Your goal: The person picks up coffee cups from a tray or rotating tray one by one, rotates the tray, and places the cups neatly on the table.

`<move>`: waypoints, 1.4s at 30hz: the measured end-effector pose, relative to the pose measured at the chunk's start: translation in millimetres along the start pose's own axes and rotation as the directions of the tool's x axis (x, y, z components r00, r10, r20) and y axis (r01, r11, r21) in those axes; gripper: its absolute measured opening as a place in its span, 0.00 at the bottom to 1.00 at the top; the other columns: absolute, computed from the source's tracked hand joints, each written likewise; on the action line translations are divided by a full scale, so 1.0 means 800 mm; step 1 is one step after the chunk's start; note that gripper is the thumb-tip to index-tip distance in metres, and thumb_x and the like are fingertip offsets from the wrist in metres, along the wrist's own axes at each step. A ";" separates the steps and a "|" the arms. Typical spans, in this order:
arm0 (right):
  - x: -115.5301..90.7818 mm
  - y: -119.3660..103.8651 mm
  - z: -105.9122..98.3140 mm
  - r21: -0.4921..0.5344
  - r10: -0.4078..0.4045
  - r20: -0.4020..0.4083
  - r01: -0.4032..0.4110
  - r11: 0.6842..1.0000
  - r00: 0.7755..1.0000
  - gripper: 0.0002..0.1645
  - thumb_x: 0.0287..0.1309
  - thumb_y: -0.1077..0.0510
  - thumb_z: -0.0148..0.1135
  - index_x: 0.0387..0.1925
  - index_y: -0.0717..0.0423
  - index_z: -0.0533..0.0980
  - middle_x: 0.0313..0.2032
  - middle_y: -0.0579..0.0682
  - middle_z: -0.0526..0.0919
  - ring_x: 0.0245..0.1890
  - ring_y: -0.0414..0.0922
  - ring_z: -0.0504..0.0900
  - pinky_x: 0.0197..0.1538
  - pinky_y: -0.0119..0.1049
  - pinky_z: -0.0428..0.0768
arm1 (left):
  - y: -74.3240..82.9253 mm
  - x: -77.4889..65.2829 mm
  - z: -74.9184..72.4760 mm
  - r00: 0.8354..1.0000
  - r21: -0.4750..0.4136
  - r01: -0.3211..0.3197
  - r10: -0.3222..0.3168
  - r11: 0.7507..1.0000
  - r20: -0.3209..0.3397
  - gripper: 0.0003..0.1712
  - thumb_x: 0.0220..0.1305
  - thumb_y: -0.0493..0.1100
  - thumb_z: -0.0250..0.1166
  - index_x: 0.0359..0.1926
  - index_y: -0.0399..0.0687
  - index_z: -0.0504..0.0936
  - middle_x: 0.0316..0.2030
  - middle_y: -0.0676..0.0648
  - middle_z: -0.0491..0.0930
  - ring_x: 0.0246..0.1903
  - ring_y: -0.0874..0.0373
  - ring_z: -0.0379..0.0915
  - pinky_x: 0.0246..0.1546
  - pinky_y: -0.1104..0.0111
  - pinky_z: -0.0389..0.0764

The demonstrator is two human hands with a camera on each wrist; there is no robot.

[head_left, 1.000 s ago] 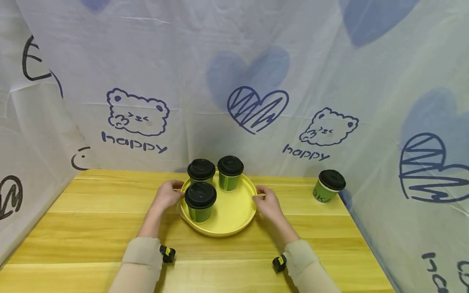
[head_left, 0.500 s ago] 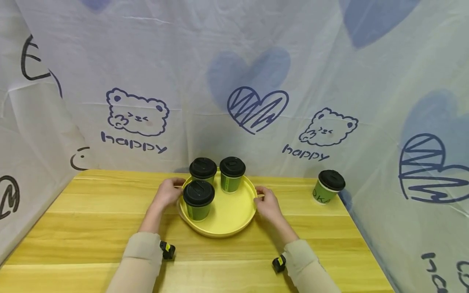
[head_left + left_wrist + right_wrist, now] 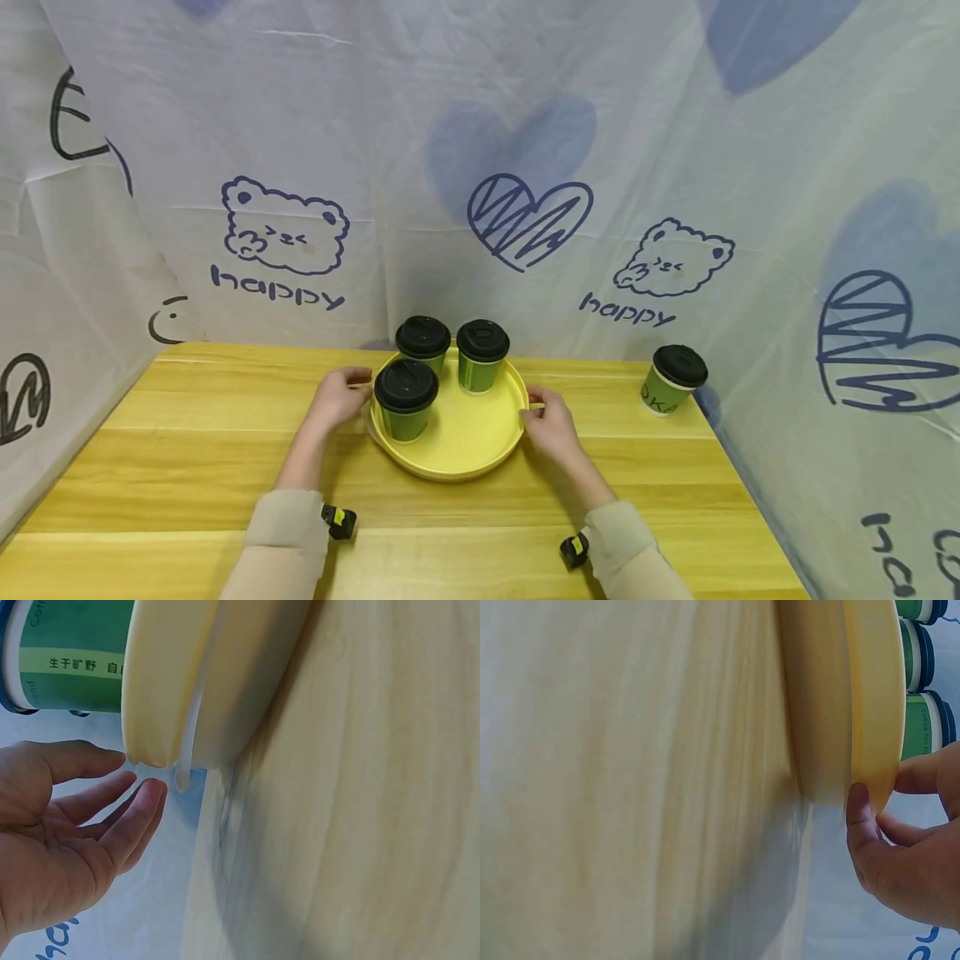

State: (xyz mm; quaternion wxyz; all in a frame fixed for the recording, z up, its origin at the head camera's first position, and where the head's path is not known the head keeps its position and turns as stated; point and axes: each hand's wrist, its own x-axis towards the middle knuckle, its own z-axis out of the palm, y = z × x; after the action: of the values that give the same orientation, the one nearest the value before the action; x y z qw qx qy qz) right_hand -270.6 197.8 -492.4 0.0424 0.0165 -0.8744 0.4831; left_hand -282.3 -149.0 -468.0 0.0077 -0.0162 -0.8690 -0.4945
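Observation:
A round yellow tray [image 3: 474, 437] on a paler base [image 3: 251, 675] sits mid-table. It carries three green paper cups with black lids: a front-left cup [image 3: 406, 423], a back-left cup [image 3: 423, 337] and a back cup [image 3: 477, 375]. At the tray's left side is my left hand [image 3: 341, 400], fingers loosely bent and spread; its thumb tip comes right up to the rim in the left wrist view. My right hand [image 3: 551, 423] pinches the right edge, with one digit against the outer wall and another at the rim in the right wrist view.
A fourth lidded green cup [image 3: 665, 392] stands on the wooden table [image 3: 450, 542] near its right edge. Behind the table hangs a pale curtain [image 3: 405, 250] with blue hearts and bears. Small black wrist cameras sit at both cuffs.
The tray has turned clockwise as seen from above: the front-left cup moved back, the two rear cups shifted right. The left hand has drawn slightly away from the rim; the right stays at the edge.

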 end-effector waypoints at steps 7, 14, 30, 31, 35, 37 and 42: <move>-0.008 -0.003 0.001 -0.007 0.014 -0.007 -0.015 1.000 1.000 0.28 0.65 0.68 0.60 0.65 0.72 0.72 0.54 0.64 0.76 0.47 0.52 0.81 0.45 0.39 0.83 | -0.002 -0.012 -0.003 0.999 0.004 0.031 -0.031 1.000 0.017 0.25 0.67 0.32 0.59 0.62 0.22 0.75 0.59 0.25 0.78 0.61 0.30 0.75 0.64 0.46 0.76; -0.015 -0.002 0.002 0.010 0.012 -0.003 -0.012 1.000 1.000 0.29 0.66 0.66 0.61 0.66 0.73 0.71 0.55 0.64 0.75 0.47 0.52 0.81 0.43 0.34 0.84 | 0.000 -0.021 0.000 0.999 -0.031 0.042 -0.041 0.999 0.027 0.27 0.66 0.32 0.59 0.64 0.21 0.73 0.60 0.25 0.77 0.59 0.31 0.77 0.63 0.47 0.78; -0.024 -0.007 -0.003 0.169 0.071 -0.018 -0.067 0.983 0.997 0.27 0.66 0.65 0.61 0.64 0.73 0.71 0.56 0.66 0.78 0.39 0.46 0.83 0.40 0.36 0.87 | 0.000 -0.012 0.004 0.999 -0.032 0.052 -0.052 0.998 -0.008 0.27 0.62 0.30 0.57 0.62 0.21 0.75 0.58 0.25 0.78 0.58 0.32 0.78 0.63 0.48 0.77; -0.022 -0.008 -0.004 0.164 0.069 -0.020 -0.065 0.984 0.997 0.28 0.66 0.65 0.61 0.65 0.73 0.71 0.56 0.66 0.78 0.39 0.46 0.83 0.40 0.36 0.87 | 0.000 -0.011 0.003 0.998 -0.031 0.054 -0.054 0.998 -0.006 0.27 0.62 0.30 0.56 0.62 0.21 0.75 0.58 0.25 0.78 0.58 0.32 0.78 0.63 0.48 0.77; -0.011 -0.008 -0.005 0.133 0.072 -0.031 -0.067 0.989 0.997 0.28 0.67 0.65 0.60 0.66 0.72 0.70 0.57 0.65 0.78 0.42 0.48 0.82 0.41 0.34 0.85 | 0.000 -0.006 0.002 0.999 -0.028 0.051 -0.051 0.998 0.004 0.26 0.62 0.29 0.57 0.61 0.22 0.76 0.58 0.25 0.79 0.59 0.31 0.77 0.63 0.48 0.77; -0.005 -0.008 -0.005 0.117 0.071 -0.030 -0.067 0.991 0.997 0.28 0.67 0.65 0.59 0.66 0.72 0.70 0.57 0.65 0.78 0.44 0.50 0.82 0.42 0.34 0.84 | 0.000 -0.003 0.002 0.999 -0.024 0.044 -0.044 0.999 0.013 0.24 0.63 0.29 0.57 0.60 0.22 0.76 0.57 0.25 0.79 0.59 0.31 0.76 0.63 0.48 0.78; 0.010 -0.005 -0.007 0.055 0.048 -0.034 -0.046 0.997 0.998 0.27 0.67 0.65 0.58 0.65 0.71 0.72 0.56 0.65 0.80 0.47 0.54 0.82 0.45 0.37 0.83 | 0.000 0.005 0.004 0.999 -0.020 0.035 -0.034 0.999 0.025 0.22 0.64 0.29 0.58 0.58 0.22 0.78 0.56 0.25 0.80 0.59 0.31 0.76 0.62 0.48 0.78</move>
State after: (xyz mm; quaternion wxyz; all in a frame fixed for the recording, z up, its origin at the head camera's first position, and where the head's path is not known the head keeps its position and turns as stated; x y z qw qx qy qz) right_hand -277.9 200.2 -485.4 0.0459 -0.0116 -0.8602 0.5077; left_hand -286.4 -146.6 -469.5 -0.0115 -0.0073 -0.8642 -0.5030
